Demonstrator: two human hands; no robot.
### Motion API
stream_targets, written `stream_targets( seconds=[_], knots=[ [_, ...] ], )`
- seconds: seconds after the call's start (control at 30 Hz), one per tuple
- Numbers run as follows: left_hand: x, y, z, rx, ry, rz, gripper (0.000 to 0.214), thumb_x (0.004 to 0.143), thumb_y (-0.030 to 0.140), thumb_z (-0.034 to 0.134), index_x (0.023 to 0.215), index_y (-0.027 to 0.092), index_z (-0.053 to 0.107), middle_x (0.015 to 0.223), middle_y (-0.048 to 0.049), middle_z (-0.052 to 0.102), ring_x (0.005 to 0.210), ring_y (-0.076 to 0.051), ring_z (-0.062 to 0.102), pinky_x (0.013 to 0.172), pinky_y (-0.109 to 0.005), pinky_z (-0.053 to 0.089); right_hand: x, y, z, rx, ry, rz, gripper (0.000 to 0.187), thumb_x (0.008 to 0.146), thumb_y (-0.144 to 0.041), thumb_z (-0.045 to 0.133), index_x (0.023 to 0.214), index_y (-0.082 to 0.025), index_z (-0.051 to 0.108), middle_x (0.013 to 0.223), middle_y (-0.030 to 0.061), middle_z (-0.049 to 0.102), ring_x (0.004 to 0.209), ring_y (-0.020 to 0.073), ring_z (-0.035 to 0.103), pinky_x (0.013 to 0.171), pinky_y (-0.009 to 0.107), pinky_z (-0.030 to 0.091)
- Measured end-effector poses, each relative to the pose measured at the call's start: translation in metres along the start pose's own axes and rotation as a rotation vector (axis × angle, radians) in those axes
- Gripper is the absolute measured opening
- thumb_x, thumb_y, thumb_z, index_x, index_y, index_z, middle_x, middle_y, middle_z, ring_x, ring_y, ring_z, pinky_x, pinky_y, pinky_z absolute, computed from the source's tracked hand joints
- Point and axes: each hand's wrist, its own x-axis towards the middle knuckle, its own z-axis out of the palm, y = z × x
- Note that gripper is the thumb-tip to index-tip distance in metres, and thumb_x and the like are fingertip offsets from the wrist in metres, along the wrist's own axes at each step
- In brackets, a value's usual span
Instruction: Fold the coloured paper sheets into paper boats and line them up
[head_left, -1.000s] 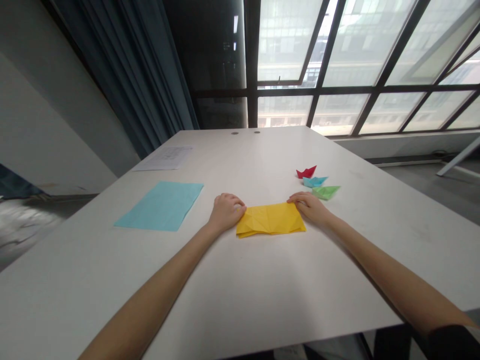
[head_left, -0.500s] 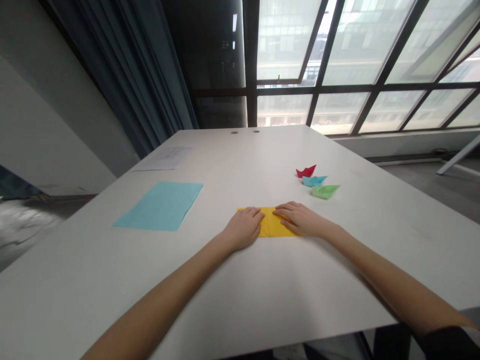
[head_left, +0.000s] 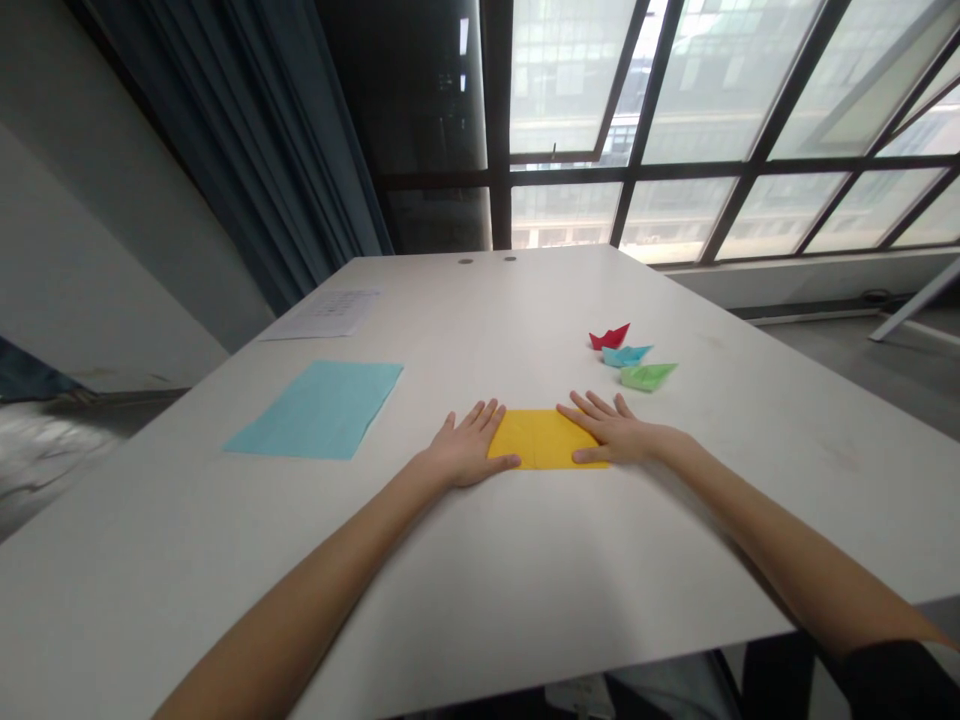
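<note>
A yellow sheet of paper [head_left: 541, 440], folded to a rectangle with a faint crease down its middle, lies flat on the white table. Over its left end rests my left hand [head_left: 469, 447], fingers spread and thumb along the lower edge. My right hand [head_left: 611, 432] lies spread in the same way on the right end. Both palms face down and the paper's ends are partly hidden under them. Beyond my right hand stand three small folded paper boats: a red one [head_left: 609, 338], a light blue one [head_left: 627, 356] and a green one [head_left: 649, 377].
Light blue paper [head_left: 319, 410] lies flat on the table [head_left: 450, 580] to the left. Behind it is a printed white sheet [head_left: 321, 314]. Two round dark spots mark the table's far end. A blue curtain [head_left: 247, 130] and windows stand beyond.
Both hands have slid outward from the middle of the yellow paper to its ends, and their fingers have spread. More of the paper's middle now shows.
</note>
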Motion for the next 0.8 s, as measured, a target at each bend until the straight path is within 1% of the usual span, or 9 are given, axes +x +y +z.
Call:
stream_targets(
  seconds=[0.2,0.3,0.43,0.5,0.57,0.63,0.67,0.73,0.8],
  knots=[
    [-0.002,-0.014,-0.004,0.018,-0.081,-0.069,0.103,0.065,0.078,0.035,0.142,0.016,0.003,0.147,-0.0150,-0.001,0.135,-0.034,0.002,0.102,-0.059,0.007,-0.002,0.010,-0.004,0.020,-0.046,-0.006,0.090,0.067,-0.070,0.049,0.140,-0.036,0.009,0.148,0.0086,0.000,0.131,0.0383,-0.006,0.098,0.066,-0.003],
    [-0.003,-0.017,-0.008,0.017,-0.115,-0.064,0.109,0.062,0.078,0.038,0.142,0.015,0.000,0.146,-0.0161,-0.003,0.135,-0.034,0.000,0.101,-0.061,0.007,-0.003,0.012,-0.005,0.021,-0.045,-0.031,0.097,0.061,-0.070,0.055,0.140,-0.036,0.009,0.149,0.0085,-0.001,0.131,0.0396,-0.007,0.097,0.066,-0.003],
    [-0.003,-0.021,-0.011,0.009,-0.137,-0.035,0.115,0.055,0.078,0.047,0.142,0.016,0.002,0.146,-0.0173,-0.004,0.134,-0.035,0.001,0.101,-0.060,0.009,-0.006,0.013,-0.006,0.011,-0.059,-0.056,0.111,0.052,-0.070,0.063,0.140,-0.034,0.008,0.149,0.0108,-0.003,0.131,0.0417,-0.008,0.098,0.065,-0.001],
    [-0.003,-0.021,-0.012,0.006,-0.144,-0.031,0.116,0.054,0.078,0.048,0.142,0.016,0.001,0.146,-0.0171,-0.004,0.134,-0.035,0.001,0.101,-0.060,0.010,-0.008,0.013,-0.007,0.009,-0.048,-0.083,0.113,0.050,-0.069,0.065,0.141,-0.032,0.010,0.149,0.0108,-0.002,0.131,0.0422,-0.007,0.099,0.064,0.001],
    [-0.003,-0.022,-0.012,0.005,-0.146,-0.033,0.117,0.054,0.077,0.048,0.142,0.017,0.001,0.146,-0.0169,-0.004,0.134,-0.035,0.001,0.101,-0.060,0.010,-0.010,0.011,-0.008,0.010,-0.002,-0.129,0.111,0.049,-0.067,0.066,0.140,-0.032,0.014,0.149,0.0096,0.000,0.132,0.0421,-0.004,0.101,0.062,0.002],
    [-0.003,-0.021,-0.012,0.006,-0.146,-0.034,0.116,0.054,0.077,0.048,0.142,0.017,0.001,0.146,-0.0165,-0.004,0.134,-0.035,0.001,0.101,-0.059,0.011,-0.012,0.006,-0.011,0.014,0.051,-0.178,0.106,0.049,-0.065,0.068,0.139,-0.032,0.022,0.149,0.0081,0.006,0.132,0.0409,0.002,0.103,0.059,0.005],
    [-0.003,-0.021,-0.012,0.007,-0.145,-0.034,0.116,0.055,0.077,0.048,0.142,0.017,0.001,0.146,-0.0161,-0.004,0.134,-0.035,0.001,0.101,-0.059,0.011,-0.013,0.003,-0.013,0.020,0.074,-0.199,0.102,0.050,-0.064,0.068,0.137,-0.032,0.028,0.148,0.0078,0.012,0.132,0.0397,0.006,0.103,0.058,0.008],
    [-0.003,-0.021,-0.012,0.010,-0.150,-0.034,0.115,0.055,0.077,0.047,0.142,0.017,0.000,0.146,-0.0155,-0.004,0.134,-0.035,0.001,0.102,-0.059,0.011,-0.014,-0.004,-0.018,0.053,0.109,-0.238,0.089,0.053,-0.060,0.068,0.132,-0.029,0.039,0.143,0.0085,0.028,0.130,0.0359,0.020,0.103,0.052,0.017],
    [-0.002,-0.022,-0.012,0.014,-0.160,-0.034,0.115,0.056,0.077,0.047,0.142,0.017,-0.002,0.146,-0.0151,-0.006,0.134,-0.035,-0.001,0.102,-0.060,0.010,-0.015,-0.009,-0.023,0.110,0.126,-0.270,0.074,0.059,-0.055,0.067,0.125,-0.026,0.048,0.129,0.0088,0.047,0.121,0.0309,0.037,0.101,0.046,0.027]
  ],
)
